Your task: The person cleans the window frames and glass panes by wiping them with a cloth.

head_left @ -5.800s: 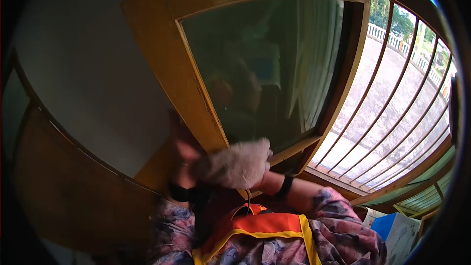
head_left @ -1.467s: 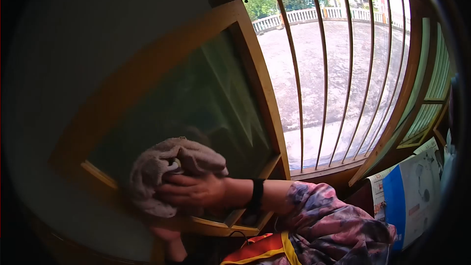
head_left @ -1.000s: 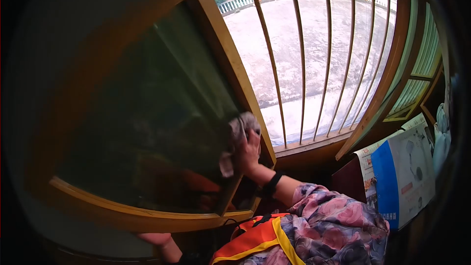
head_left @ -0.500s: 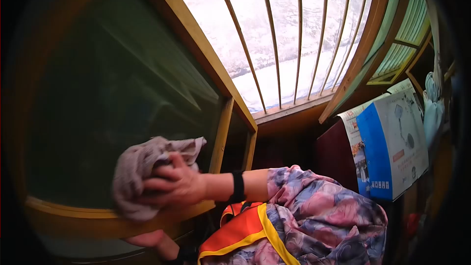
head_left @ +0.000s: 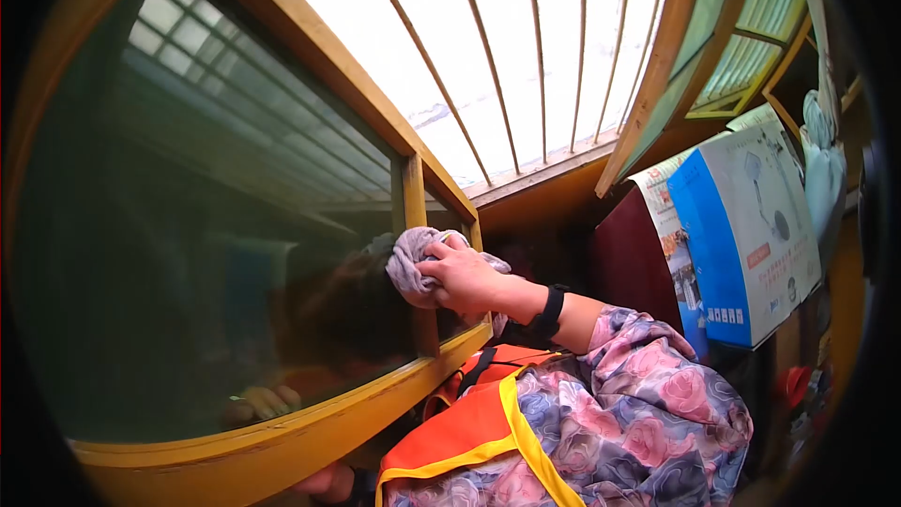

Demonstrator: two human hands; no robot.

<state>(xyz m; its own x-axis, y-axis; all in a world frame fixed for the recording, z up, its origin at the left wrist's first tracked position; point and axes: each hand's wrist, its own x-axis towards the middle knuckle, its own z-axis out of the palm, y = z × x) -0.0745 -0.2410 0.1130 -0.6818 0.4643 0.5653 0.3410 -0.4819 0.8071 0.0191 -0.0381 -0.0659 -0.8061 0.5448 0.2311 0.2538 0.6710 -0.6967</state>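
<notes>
A crumpled greyish-purple cloth (head_left: 413, 269) is bunched in my right hand (head_left: 462, 279), its fingers closed round it. The hand presses the cloth to the upright wooden bar (head_left: 414, 192) of an open window sash, beside the large dark glass pane (head_left: 188, 253). My left hand (head_left: 324, 481) is at the sash's yellow-brown lower rail (head_left: 282, 441), mostly hidden by it. Fingers show faintly in the glass just above that rail, apparently those of my left hand curled round the far side. A black band circles my right wrist.
Beyond the sash is a window opening with upright metal bars (head_left: 535, 47). A blue and white printed box (head_left: 741, 225) stands on the right, with a pale plastic bag (head_left: 821, 188) beside it. An orange, yellow-edged garment (head_left: 469, 422) covers my front.
My right hand with the cloth has moved right and up, from the large pane to the upright bar. My left hand has gone further behind the lower rail. The view has shifted.
</notes>
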